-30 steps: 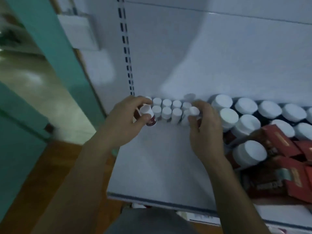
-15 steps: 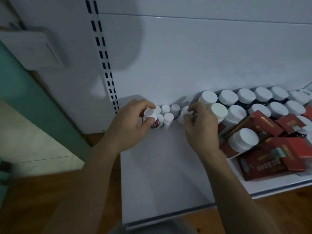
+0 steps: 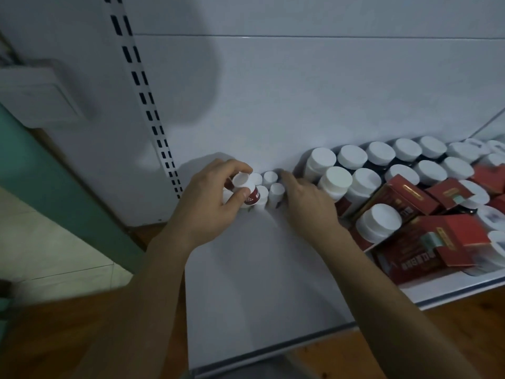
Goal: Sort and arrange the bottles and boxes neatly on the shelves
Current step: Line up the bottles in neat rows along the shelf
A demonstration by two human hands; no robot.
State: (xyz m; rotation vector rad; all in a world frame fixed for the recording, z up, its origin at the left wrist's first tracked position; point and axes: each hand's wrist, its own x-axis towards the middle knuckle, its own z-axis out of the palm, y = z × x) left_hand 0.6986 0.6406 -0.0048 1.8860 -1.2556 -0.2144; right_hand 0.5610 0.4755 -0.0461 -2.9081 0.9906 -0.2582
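Row-filling step: left hand (image 3: pixel 207 206) pinches tilted red-label small bottle (image 3: pixel 247 190) at 9 o'clock of small-bottle cluster (image 3: pixel 273 188) on shelf (image 3: pixel 259 269); right hand (image 3: pixel 306 205) touches cluster, grip unclear; next, probably seat it upright, flush.

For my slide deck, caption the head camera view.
Left hand holds a red-labelled bottle; right hand touches the white-capped small bottles.

Dim bluish light, broad soft shadow on the back panel (image 3: pixel 300 99), wide-angle bending, blurred edges.
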